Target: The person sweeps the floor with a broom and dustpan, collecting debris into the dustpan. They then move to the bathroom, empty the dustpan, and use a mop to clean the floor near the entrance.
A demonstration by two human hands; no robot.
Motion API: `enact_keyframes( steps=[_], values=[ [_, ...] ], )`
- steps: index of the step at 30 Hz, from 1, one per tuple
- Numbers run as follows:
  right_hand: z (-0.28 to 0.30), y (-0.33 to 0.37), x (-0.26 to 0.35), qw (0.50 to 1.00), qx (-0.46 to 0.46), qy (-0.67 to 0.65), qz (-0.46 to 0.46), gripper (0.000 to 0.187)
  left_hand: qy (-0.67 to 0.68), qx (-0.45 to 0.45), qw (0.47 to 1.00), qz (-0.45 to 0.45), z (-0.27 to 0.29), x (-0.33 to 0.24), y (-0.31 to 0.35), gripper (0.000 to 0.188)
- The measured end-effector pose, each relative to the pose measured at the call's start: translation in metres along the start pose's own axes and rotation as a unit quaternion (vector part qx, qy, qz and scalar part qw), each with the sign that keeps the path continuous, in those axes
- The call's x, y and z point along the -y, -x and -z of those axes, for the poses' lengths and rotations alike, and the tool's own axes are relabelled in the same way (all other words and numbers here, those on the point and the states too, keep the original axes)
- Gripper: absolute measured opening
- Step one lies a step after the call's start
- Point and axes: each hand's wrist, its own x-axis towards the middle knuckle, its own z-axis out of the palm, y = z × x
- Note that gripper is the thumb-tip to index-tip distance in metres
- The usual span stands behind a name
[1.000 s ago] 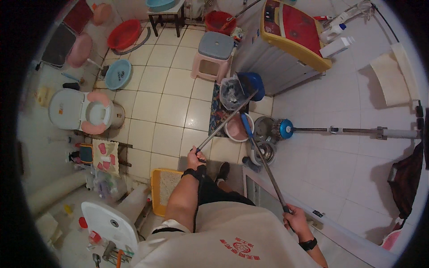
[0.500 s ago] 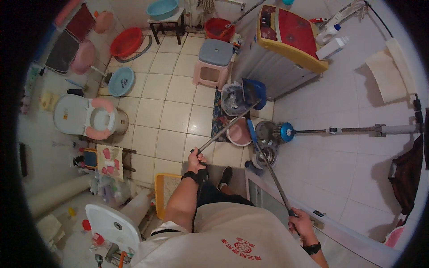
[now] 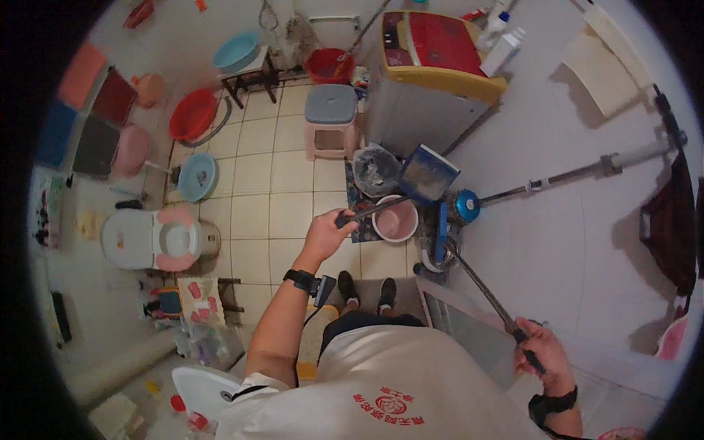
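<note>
From where I stand, the person's hands are well apart, each busy w/ its own tool. L hand (image 3: 326, 236) is clamped round the dark grip of the dustpan (image 3: 429, 176), thumb side up; its pole slants off to the R, passing over the pink tub (image 3: 396, 218). The pan is blue w/ a greyish inside, tilted so its open face shows, btwn the bin (image 3: 376, 170) & the mop (image 3: 467, 205). Can't tell if it touches the bin or the floor (image 3: 290, 209).

R hand (image 3: 541, 352) is wrapped round the black grip of the broom (image 3: 482, 286), handle sloping up-L to a blue head just R of the tub. Head's a bit below the pan, the two apart. Both wrists have black straps.

Bin's lined w/ a thin plastic bag, rubbish inside prob., but too blurred to be sure. Mop leans out along the R wall, blue disc end near the pan. Washer (image 3: 433, 66), red & yellow on top, stands behind; stool (image 3: 330, 121) is to its L, grey seat, pink legs. Blue basin (image 3: 198, 177) sits on the tiles, far L.
</note>
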Motion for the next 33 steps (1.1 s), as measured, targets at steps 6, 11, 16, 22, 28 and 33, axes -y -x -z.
enact_keyframes(
  steps=[6,11,16,22,28,33],
  values=[
    [-0.005,0.04,0.029,0.996,0.05,-0.051,0.047,0.039,-0.227,0.067,0.953,-0.19,-0.029,-0.065,-0.016,0.029],
    [-0.025,0.045,0.033,0.983,0.083,-0.058,0.151,0.027,-0.306,0.152,0.887,-0.309,-0.054,-0.088,-0.021,0.024],
    [-0.048,0.038,0.05,0.957,0.139,-0.055,0.249,0.053,-0.311,0.185,0.832,-0.419,-0.078,-0.108,-0.037,0.022],
    [-0.084,0.029,0.084,0.959,0.123,-0.076,0.245,0.066,-0.312,0.197,0.794,-0.483,-0.109,-0.126,-0.04,0.024],
    [-0.108,0.028,0.109,0.963,0.096,-0.069,0.242,0.069,-0.294,0.188,0.783,-0.515,-0.114,-0.137,-0.043,0.022],
    [-0.112,0.037,0.127,0.95,0.145,-0.068,0.266,0.066,-0.253,0.184,0.777,-0.547,-0.104,-0.148,-0.056,0.034]
  ],
)
